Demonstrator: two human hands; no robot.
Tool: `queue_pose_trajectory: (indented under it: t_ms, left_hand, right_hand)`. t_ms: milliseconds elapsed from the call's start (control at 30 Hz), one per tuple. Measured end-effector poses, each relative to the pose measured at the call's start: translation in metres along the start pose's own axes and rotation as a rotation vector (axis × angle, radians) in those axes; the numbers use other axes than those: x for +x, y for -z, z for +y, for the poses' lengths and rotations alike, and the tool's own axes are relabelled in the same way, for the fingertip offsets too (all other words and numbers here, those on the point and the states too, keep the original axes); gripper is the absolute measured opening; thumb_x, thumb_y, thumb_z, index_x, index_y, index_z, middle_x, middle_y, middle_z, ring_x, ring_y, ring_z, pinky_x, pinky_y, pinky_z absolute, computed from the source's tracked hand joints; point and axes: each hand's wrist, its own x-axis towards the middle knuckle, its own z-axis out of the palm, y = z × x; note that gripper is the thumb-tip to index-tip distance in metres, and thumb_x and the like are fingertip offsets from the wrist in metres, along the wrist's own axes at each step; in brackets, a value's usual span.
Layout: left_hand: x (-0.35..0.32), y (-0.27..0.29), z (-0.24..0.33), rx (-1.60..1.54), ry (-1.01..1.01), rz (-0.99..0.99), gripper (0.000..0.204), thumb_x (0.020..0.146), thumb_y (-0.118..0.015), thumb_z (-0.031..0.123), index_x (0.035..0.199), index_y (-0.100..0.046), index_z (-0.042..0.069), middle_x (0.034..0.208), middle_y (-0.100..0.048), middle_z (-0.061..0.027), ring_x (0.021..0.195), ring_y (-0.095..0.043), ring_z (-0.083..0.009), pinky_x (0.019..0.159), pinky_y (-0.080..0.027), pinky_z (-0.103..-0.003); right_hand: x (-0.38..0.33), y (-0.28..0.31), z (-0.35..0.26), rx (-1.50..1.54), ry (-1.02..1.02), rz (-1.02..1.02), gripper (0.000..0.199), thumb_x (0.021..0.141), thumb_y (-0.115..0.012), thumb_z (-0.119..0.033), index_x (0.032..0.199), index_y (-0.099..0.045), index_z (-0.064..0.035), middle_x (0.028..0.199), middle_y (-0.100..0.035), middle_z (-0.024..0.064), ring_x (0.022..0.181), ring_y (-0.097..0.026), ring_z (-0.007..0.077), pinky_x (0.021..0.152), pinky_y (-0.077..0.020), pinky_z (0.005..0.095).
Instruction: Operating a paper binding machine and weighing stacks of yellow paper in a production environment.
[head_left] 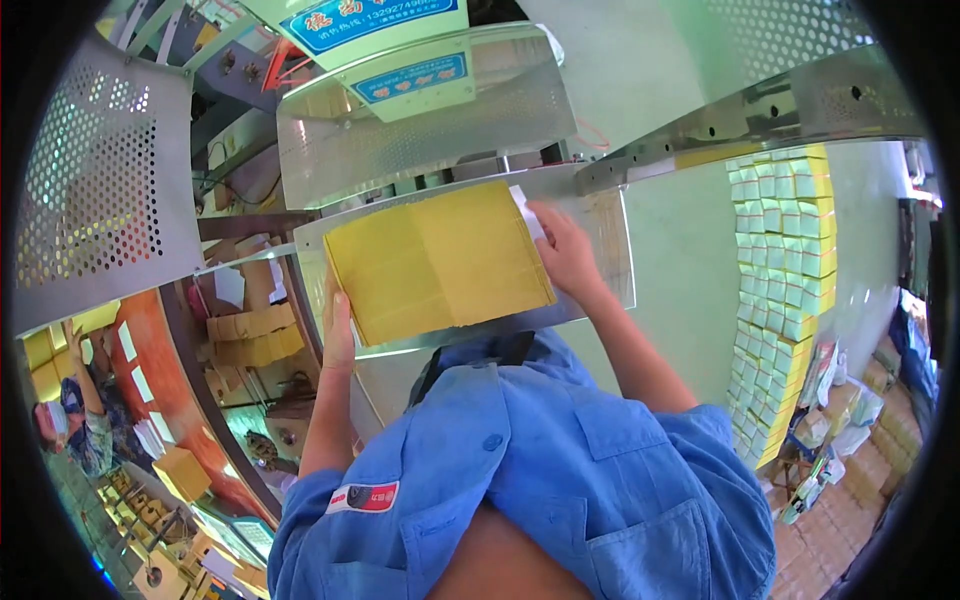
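Here, a Yellow Sheet Lies Between Two Bare Hands

Partly hidden at the far left edge of the yellow sheet (440,265), the left hand (340,335) stands on its side, thumb toward the sheet; its other fingers are hard to see, so whether it grips or only steadies cannot be told. The right hand (568,255) is half curled against white paper (528,215) showing beyond the sheet's right edge; its fingertips are blurred, and a firm hold cannot be made out. How many layers lie beneath the yellow is also hidden.

The sheet is broad and rectangular, matte, faintly creased, paler on its right half, with a folded-looking ridge down the left. It lies on a smooth metal plate (612,240), directly before the person's blue shirt (500,440). Beyond rises a shiny, slanted cover (430,120) that mirrors a blue sign (370,20), cut off above. A perforated grey panel (100,160) flanks the left.

White-and-yellow bundles (785,290) stand in rows at right. At far left, another person (90,420) works beside a reddish tabletop (160,370).
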Motion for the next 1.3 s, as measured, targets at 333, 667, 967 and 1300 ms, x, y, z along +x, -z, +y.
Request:
queue_pose_trajectory:
  t_ms: [333, 667, 967, 1300]
  left_hand:
    - [-0.002, 0.001, 0.004, 0.014, -0.051, -0.044, 0.054, 0.105, -0.031, 0.036, 0.148, -0.029, 0.003, 0.143, -0.043, -0.0094, 0.131, -0.042, -0.0208, 0.109, -0.033, -0.034]
    - [0.015, 0.007, 0.004, -0.217, 0.035, -0.046, 0.054, 0.104, -0.030, 0.042, 0.145, -0.035, 0.006, 0.141, -0.047, -0.0079, 0.128, -0.046, -0.0201, 0.107, -0.036, -0.036]
    - [0.012, 0.000, 0.012, -0.047, -0.022, -0.042, 0.051, 0.105, -0.034, 0.036, 0.144, -0.038, 0.003, 0.141, -0.046, -0.0071, 0.129, -0.044, -0.0174, 0.108, -0.034, -0.032]
    - [0.023, -0.001, 0.032, -0.156, 0.272, -0.050, 0.046, 0.103, -0.037, 0.038, 0.134, -0.050, 0.006, 0.124, -0.059, -0.0040, 0.115, -0.054, -0.0145, 0.097, -0.042, -0.030]
  right_hand:
    - [-0.007, -0.007, 0.003, 0.280, -0.115, -0.072, 0.024, 0.095, -0.056, -0.018, 0.111, -0.067, -0.0028, 0.098, -0.068, 0.0060, 0.087, -0.061, 0.0148, 0.080, -0.0486, 0.0262]
    - [-0.007, 0.028, -0.022, 0.447, -0.385, -0.284, 0.047, 0.098, -0.049, -0.043, 0.121, -0.064, -0.0046, 0.102, -0.064, 0.0019, 0.091, -0.055, 0.0109, 0.081, -0.0445, 0.0278]
    - [-0.003, 0.027, -0.016, 0.448, -0.257, -0.304, 0.045, 0.093, -0.057, -0.039, 0.119, -0.065, -0.0022, 0.107, -0.067, 0.0091, 0.096, -0.061, 0.0162, 0.081, -0.0492, 0.0284]
    - [-0.004, 0.016, -0.018, 0.708, -0.480, -0.281, 0.035, 0.097, -0.052, -0.028, 0.118, -0.063, -0.0020, 0.098, -0.067, 0.0044, 0.091, -0.061, 0.0133, 0.078, -0.0494, 0.0287]
